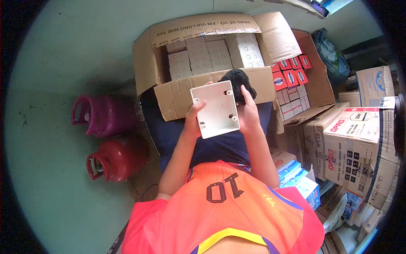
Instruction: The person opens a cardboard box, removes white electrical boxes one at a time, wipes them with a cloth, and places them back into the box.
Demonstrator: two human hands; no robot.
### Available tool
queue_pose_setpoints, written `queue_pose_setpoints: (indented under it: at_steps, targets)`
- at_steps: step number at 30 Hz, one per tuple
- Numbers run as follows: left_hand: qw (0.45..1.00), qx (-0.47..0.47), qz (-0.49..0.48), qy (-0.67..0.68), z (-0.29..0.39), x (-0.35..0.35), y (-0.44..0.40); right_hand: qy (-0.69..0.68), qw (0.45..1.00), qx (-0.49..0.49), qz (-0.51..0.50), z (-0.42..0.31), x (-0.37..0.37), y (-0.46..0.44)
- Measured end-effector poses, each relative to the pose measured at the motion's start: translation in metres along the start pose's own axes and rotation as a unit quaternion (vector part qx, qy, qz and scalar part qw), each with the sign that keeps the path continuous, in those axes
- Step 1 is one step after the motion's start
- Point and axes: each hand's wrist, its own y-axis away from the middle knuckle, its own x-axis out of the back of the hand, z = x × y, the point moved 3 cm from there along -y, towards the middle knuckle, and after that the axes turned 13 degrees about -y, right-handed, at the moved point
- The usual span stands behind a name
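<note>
A white square electrical back box (215,111) is held in front of me, its hollow side facing up, with screw posts and dark slots inside. My left hand (193,121) is closed on its left side, thumb over the rim and fingers mostly hidden behind. My right hand (249,113) is at the box's right edge, closed around a bunched black cloth (240,84); its fingers are largely hidden. Just beyond, an open cardboard carton (177,95) holds rows of stacked white boxes (209,55).
Purple (103,115) and red (118,160) gas cylinders stand at the left by the green wall. To the right are a carton (315,55) of red-and-white small boxes (290,77), stacked cardboard boxes (351,146) and blue-white packages (294,175). Dark blue fabric (169,127) lies beneath my hands.
</note>
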Motion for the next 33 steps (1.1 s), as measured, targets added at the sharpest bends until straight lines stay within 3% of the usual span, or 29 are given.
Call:
queue_pose_setpoints:
  at_steps: [4, 5, 7, 9, 16, 17, 19, 22, 23, 25, 26, 28, 30, 32, 33]
  targets:
    - [0.994, 0.069, 0.025, -0.081, -0.023, 0.034, 0.002, 0.115, 0.993, 0.019, -0.001, 0.0, -0.006, 0.003]
    - [0.993, -0.018, 0.054, -0.101, -0.025, 0.033, -0.002, 0.126, 0.992, 0.003, 0.001, 0.001, -0.003, 0.002]
    - [0.988, -0.069, 0.037, -0.134, -0.014, 0.023, -0.006, 0.13, 0.989, -0.071, -0.004, -0.001, -0.004, 0.004]
    - [0.977, -0.012, -0.015, -0.21, -0.001, 0.017, 0.001, 0.148, 0.982, -0.117, -0.026, 0.005, 0.013, -0.002]
    - [0.995, 0.005, 0.007, -0.104, -0.007, 0.022, 0.0, 0.227, 0.966, -0.121, -0.007, 0.016, 0.016, 0.008]
    - [0.995, 0.017, 0.05, -0.089, -0.013, 0.028, 0.0, 0.22, 0.968, -0.121, -0.013, 0.018, 0.014, 0.01]
    - [0.988, 0.043, 0.135, -0.059, -0.021, 0.036, 0.0, 0.318, 0.948, -0.006, -0.009, 0.019, 0.024, 0.007]
    - [0.985, 0.009, 0.103, -0.136, -0.028, 0.07, -0.013, 0.509, 0.85, 0.134, -0.023, 0.002, 0.005, 0.031]
    - [0.991, 0.03, 0.12, -0.044, -0.022, 0.056, -0.004, 0.531, 0.828, 0.171, -0.043, -0.001, -0.009, 0.042]
    - [0.991, 0.017, 0.131, -0.022, -0.009, 0.046, 0.001, 0.554, 0.791, 0.251, -0.072, -0.019, -0.038, 0.063]
    - [0.99, 0.01, 0.141, -0.012, -0.007, 0.046, 0.003, 0.452, 0.828, 0.315, -0.103, -0.028, -0.043, 0.071]
    - [0.986, 0.015, 0.161, -0.035, -0.01, 0.051, 0.005, 0.372, 0.822, 0.383, -0.199, -0.063, -0.077, 0.114]
    - [0.985, 0.01, 0.163, -0.05, -0.012, 0.058, 0.003, 0.212, 0.788, 0.439, -0.376, -0.088, -0.12, 0.16]
    - [0.988, 0.007, 0.146, -0.049, -0.017, 0.065, 0.002, -0.034, 0.743, 0.341, -0.574, -0.098, -0.165, 0.207]
    - [0.987, 0.015, 0.153, -0.053, -0.018, 0.066, 0.003, -0.148, 0.72, 0.28, -0.618, -0.1, -0.187, 0.224]
